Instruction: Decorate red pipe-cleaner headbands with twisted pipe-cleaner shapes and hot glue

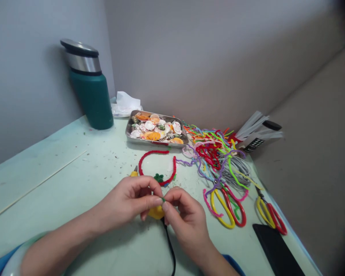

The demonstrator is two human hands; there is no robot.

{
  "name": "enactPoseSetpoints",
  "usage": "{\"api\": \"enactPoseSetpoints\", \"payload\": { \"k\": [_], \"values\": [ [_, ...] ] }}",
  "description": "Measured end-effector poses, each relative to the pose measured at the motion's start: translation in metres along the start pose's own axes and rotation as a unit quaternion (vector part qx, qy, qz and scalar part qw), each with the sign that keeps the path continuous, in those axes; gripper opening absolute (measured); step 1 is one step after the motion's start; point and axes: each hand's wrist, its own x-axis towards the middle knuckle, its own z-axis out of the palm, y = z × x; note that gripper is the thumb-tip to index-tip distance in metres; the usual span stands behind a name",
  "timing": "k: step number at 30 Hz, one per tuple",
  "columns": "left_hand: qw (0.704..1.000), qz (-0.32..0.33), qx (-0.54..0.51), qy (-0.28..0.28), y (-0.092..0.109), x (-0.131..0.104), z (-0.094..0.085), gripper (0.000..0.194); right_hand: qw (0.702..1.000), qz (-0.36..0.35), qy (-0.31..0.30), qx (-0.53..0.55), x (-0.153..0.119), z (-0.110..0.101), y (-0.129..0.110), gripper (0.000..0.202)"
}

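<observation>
Just beyond the left hand (135, 196) and right hand (186, 216), whose grip is clamping a green bit (163, 199), a red loop (140, 165) is lying open-ended, seemingly part-made, bearing one green cluster (159, 177) but not that bit.

Pinched bit (163, 199) green; ring (140, 165) red; bottle (93, 99) teal, silver.

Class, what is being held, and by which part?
The left hand and right hand pinch a small green piece at their fingertips; which part of it cannot be told.
</observation>
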Motion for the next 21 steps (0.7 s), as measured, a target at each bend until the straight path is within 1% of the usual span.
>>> {"api": "enactPoseSetpoints", "payload": {
  "k": [2,4,5,7,8,9,11,13,15,18,20,21],
  "values": [
    [1.000,0.002,-0.006,-0.004,0.001,0.000,0.000,0.011,1.000,0.015,-0.004,0.016,0.000,0.001,0.000,0.008],
    [1.000,0.000,-0.008,0.007,0.000,0.001,0.001,0.012,1.000,0.008,0.003,0.008,0.000,0.001,0.000,0.007],
    [1.000,-0.006,-0.009,0.016,0.000,0.002,0.002,0.012,1.000,-0.012,0.012,-0.010,0.000,0.001,0.000,0.007],
    [0.999,-0.023,-0.014,0.033,-0.001,0.003,0.004,0.012,0.993,-0.091,0.031,-0.075,0.001,-0.002,0.000,0.007],
    [0.999,-0.033,-0.019,0.036,-0.002,0.004,0.004,0.012,0.981,-0.143,0.038,-0.123,0.002,-0.003,0.000,0.008],
    [0.998,-0.043,-0.026,0.035,-0.002,0.004,0.005,0.013,0.964,-0.194,0.042,-0.177,0.003,-0.006,-0.001,0.009],
    [0.997,-0.060,-0.040,0.028,-0.003,0.005,0.004,0.016,0.917,-0.278,0.046,-0.283,0.005,-0.010,-0.001,0.014],
    [0.996,-0.069,-0.052,0.023,-0.003,0.005,0.002,0.019,0.872,-0.329,0.047,-0.359,0.006,-0.014,0.000,0.017],
    [0.995,-0.073,-0.060,0.022,-0.003,0.005,0.000,0.021,0.846,-0.357,0.043,-0.394,0.007,-0.016,0.000,0.019],
    [0.994,-0.082,-0.068,0.024,-0.003,0.005,-0.001,0.019,0.835,-0.370,0.034,-0.407,0.007,-0.016,0.000,0.020],
    [0.993,-0.084,-0.076,0.026,-0.002,0.005,-0.002,0.016,0.842,-0.362,0.037,-0.398,0.007,-0.016,0.000,0.021],
    [0.993,-0.083,-0.084,0.027,-0.002,0.004,-0.002,0.015,0.852,-0.350,0.044,-0.387,0.007,-0.016,0.000,0.022]
  ]
}}
